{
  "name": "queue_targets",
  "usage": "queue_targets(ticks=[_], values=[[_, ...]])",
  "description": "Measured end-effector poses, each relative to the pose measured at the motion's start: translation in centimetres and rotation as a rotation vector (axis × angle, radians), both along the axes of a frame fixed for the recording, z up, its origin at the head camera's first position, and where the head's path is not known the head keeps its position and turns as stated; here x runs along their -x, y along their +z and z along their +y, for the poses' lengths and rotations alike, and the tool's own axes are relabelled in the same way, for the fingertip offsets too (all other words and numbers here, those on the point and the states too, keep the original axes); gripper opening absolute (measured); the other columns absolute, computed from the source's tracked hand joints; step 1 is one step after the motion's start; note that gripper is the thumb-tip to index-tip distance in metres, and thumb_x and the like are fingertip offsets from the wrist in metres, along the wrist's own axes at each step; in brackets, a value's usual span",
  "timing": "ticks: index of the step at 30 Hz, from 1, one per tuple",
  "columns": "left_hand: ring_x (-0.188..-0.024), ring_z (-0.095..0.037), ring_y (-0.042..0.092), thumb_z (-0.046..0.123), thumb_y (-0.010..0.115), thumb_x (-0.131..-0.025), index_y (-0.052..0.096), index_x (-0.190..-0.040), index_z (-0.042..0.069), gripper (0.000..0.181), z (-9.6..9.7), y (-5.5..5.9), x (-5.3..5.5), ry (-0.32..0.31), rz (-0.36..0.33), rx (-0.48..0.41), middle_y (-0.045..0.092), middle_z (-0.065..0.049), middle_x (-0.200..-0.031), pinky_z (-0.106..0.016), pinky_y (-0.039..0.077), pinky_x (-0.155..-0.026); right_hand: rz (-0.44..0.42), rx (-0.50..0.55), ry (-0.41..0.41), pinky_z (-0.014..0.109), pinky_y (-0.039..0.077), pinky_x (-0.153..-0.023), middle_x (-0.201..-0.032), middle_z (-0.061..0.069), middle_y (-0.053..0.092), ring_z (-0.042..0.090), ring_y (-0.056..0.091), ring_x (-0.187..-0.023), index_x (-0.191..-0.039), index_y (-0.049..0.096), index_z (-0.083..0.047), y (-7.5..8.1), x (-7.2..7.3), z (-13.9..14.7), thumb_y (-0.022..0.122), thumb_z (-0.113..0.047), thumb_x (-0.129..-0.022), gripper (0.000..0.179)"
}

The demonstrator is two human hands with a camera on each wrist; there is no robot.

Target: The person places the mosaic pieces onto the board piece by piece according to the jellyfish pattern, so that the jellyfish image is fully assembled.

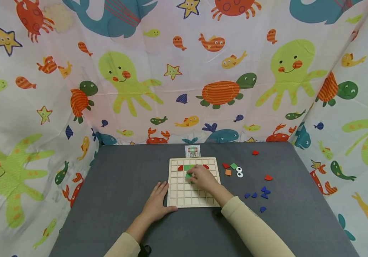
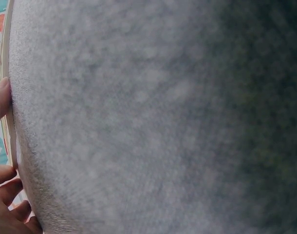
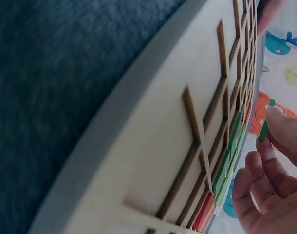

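My right hand [image 1: 203, 178] is over the wooden grid board [image 1: 177, 204], pinching a small green square tile [image 3: 266, 122] between thumb and fingertips. The other fingers of that hand are bent in the right wrist view. Along an upper row of the grid lie a red rounded piece [image 1: 180, 167], green squares [image 1: 186, 167] and another red piece [image 1: 206, 166]; my right hand covers part of this row. At the board's lower left corner, my left hand [image 1: 155, 203] rests with fingers extended along the left side and the thumb at the front edge.
Behind the board lies a small picture card [image 1: 192, 151]. To its right are white rings [image 1: 239, 172], an orange square [image 1: 228, 172], a green square [image 1: 233, 166], red pieces [image 1: 268, 177] and several blue pieces [image 1: 263, 189]. A printed cloth [image 1: 171, 117] hangs around the grey table [image 1: 123, 178].
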State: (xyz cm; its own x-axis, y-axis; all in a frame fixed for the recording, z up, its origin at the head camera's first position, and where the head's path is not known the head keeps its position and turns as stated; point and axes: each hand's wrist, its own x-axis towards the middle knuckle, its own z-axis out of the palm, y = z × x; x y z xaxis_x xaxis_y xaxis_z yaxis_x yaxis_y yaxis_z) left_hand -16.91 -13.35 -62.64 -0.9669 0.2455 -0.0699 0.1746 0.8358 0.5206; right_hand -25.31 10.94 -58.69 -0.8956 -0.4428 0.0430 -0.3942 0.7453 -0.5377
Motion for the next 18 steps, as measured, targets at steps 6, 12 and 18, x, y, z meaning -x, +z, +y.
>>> queue_targets(ticks=[6,12,18], values=[[-0.155,-0.034,0.018,0.059,0.082,-0.076,0.033,-0.159,0.009,0.108,0.00,-0.03,-0.06,0.001,-0.007,0.008,0.031,-0.009,-0.165,-0.057,0.034,-0.116,0.009,-0.031,0.010,0.043,0.055,-0.087,-0.114,0.007,0.066,0.025,0.063,-0.103,-0.119,0.074,-0.012,-0.48,-0.02,-0.53,0.074,-0.021,-0.093,0.027],[-0.155,-0.035,0.019,0.058,0.082,-0.076,0.034,-0.158,0.008,0.108,0.03,0.25,-0.17,-0.002,-0.012,-0.002,0.031,-0.010,-0.165,-0.057,0.034,-0.116,0.012,-0.065,0.007,0.043,0.054,-0.089,-0.110,0.005,0.068,0.024,0.064,-0.102,-0.115,0.076,-0.012,-0.55,-0.10,-0.72,0.077,-0.020,-0.091,0.025],[-0.155,-0.036,0.018,0.056,0.083,-0.076,0.034,-0.158,0.008,0.107,0.02,0.35,-0.22,-0.001,-0.009,-0.010,0.031,-0.010,-0.165,-0.057,0.033,-0.116,0.045,-0.086,0.025,0.045,0.053,-0.090,-0.110,0.004,0.068,0.026,0.064,-0.104,-0.112,0.078,-0.013,-0.58,-0.09,-0.96,0.079,-0.018,-0.090,0.023]])
